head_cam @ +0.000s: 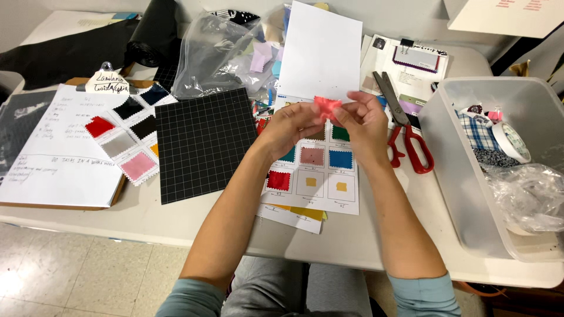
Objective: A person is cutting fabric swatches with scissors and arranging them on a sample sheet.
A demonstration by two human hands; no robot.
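Observation:
Both my hands are raised above a white swatch sheet (pixel 346 202) that carries several small fabric squares in red, teal, pink, blue, green and yellow. My left hand (pixel 291 126) and my right hand (pixel 361 123) pinch a small coral-pink fabric piece (pixel 326 106) between their fingertips, one hand on each side. The piece is crumpled and held just above the sheet's top rows. The sheet lies on the white table (pixel 176 220) in front of me.
A black gridded mat (pixel 202 141) lies left of the sheet. Further left, a clipboard with handwritten paper (pixel 53 152) and a swatch card (pixel 126 138). Red-handled scissors (pixel 405 132) lie to the right, beside a clear plastic bin (pixel 464 194) with tape and fabric. A plastic bag (pixel 217 53) and blank paper (pixel 320 53) sit behind.

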